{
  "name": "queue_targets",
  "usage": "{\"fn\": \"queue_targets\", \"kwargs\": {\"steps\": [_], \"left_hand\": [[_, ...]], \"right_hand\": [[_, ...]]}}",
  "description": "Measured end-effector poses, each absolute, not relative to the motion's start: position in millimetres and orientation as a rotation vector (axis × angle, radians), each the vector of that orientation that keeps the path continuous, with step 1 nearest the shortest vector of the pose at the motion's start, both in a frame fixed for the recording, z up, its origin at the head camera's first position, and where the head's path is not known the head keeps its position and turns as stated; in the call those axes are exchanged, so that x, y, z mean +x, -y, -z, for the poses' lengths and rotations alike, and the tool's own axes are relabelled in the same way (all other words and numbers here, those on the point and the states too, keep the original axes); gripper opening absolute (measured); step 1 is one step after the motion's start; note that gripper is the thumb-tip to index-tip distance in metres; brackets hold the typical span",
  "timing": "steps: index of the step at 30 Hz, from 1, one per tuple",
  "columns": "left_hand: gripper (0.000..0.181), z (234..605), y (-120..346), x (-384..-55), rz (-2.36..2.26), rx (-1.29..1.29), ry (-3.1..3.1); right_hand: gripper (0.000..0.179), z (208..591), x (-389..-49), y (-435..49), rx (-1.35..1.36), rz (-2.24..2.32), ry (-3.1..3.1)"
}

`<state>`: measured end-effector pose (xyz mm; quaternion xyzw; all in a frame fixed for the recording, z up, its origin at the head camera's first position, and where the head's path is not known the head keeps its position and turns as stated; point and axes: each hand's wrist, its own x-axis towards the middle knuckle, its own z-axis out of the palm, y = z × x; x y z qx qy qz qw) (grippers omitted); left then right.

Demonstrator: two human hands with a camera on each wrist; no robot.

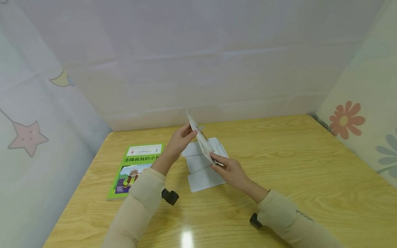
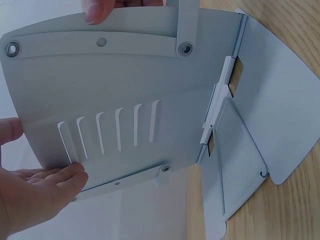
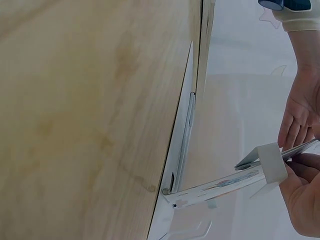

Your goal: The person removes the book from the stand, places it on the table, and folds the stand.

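A white metal book stand, its hinged panel (image 1: 198, 137) raised on edge, stands over a flat base (image 1: 206, 179) on the table. My left hand (image 1: 179, 141) pinches the panel's far left edge, the fingers (image 2: 65, 177) lying against its slotted back face (image 2: 120, 85). At the near right edge my right hand (image 1: 231, 171) grips the panel between thumb and fingers. In the left wrist view the panel joins the base by a hinge (image 2: 220, 100). A bent white bracket (image 3: 272, 165) juts out beside my right hand in the right wrist view.
Left of the stand lies a green-bordered picture book (image 1: 134, 172), partly covered by my left arm. The wooden table (image 1: 279, 155) reaches back to a pale cloth wall (image 1: 201, 69). Printed cloth hangs on both sides.
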<state>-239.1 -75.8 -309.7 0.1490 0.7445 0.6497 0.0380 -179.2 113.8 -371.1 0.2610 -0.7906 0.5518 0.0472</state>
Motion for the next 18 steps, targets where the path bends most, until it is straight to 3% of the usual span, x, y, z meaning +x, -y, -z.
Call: {"fn": "queue_targets", "kwargs": {"steps": [18], "left_hand": [[0.045,332.7,99.3,-223.4,-2.286,0.352,-2.022]], "right_hand": [[0.045,370.9,-174.4,-98.1,0.897,-1.265,2.568]]}}
